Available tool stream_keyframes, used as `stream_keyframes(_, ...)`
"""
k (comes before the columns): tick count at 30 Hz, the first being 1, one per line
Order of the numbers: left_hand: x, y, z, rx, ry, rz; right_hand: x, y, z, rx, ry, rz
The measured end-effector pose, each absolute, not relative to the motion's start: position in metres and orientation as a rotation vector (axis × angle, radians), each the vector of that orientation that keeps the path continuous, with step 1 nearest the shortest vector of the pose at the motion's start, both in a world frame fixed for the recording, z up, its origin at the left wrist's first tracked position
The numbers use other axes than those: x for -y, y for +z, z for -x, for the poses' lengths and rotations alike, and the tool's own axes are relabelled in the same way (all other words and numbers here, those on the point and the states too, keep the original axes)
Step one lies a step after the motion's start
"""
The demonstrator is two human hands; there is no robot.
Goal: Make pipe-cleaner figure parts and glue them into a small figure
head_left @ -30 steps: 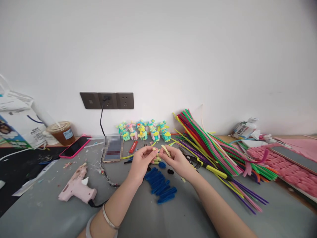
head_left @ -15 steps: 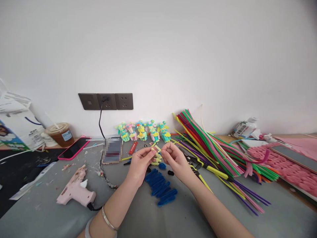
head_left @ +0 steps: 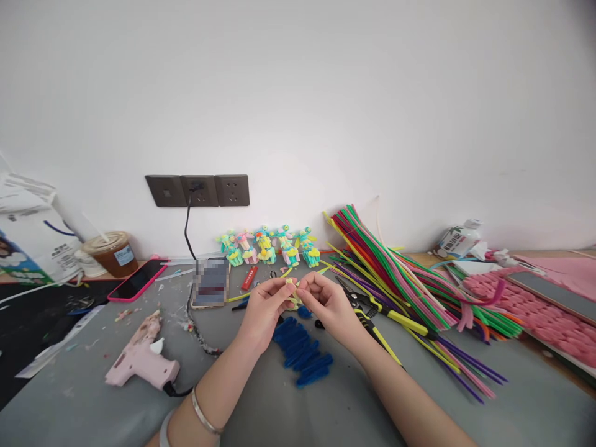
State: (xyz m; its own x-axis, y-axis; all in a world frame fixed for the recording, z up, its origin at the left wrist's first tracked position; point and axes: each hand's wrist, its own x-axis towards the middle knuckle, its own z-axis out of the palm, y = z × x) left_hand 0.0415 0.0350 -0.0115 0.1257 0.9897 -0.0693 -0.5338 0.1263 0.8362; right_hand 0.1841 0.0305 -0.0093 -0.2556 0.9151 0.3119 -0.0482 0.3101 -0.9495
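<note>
My left hand (head_left: pixel 264 307) and my right hand (head_left: pixel 327 302) meet above the grey table (head_left: pixel 302 410), fingertips pinched together on a small yellow pipe-cleaner piece (head_left: pixel 292 287). Just below the hands lies a row of folded blue pipe-cleaner pieces (head_left: pixel 302 352), with a few small yellow pieces (head_left: pixel 293 303) beside them. Behind, by the wall, stand several small colourful pipe-cleaner figures (head_left: pixel 269 246).
A big fan of coloured pipe cleaners (head_left: pixel 400 279) lies to the right, with yellow-handled pliers (head_left: pixel 379 310) on its near edge. A pink glue gun (head_left: pixel 142 360), two phones (head_left: pixel 212 282), an iced drink cup (head_left: pixel 112 252) and a paper bag (head_left: pixel 28 239) sit left. Pink pieces (head_left: pixel 531 310) fill the far right.
Both hands have drawn closer together, the fingertips now touching on the yellow piece. The yellow strip that stuck up from my right fingers is folded in.
</note>
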Motion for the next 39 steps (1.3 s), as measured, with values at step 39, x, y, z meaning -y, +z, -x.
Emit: stream_keyframes(39,-0.037,-0.008,-0.037,-0.824,1.184,-0.746,-0.031,0.008,-0.204,1.966,0.828,0.826)
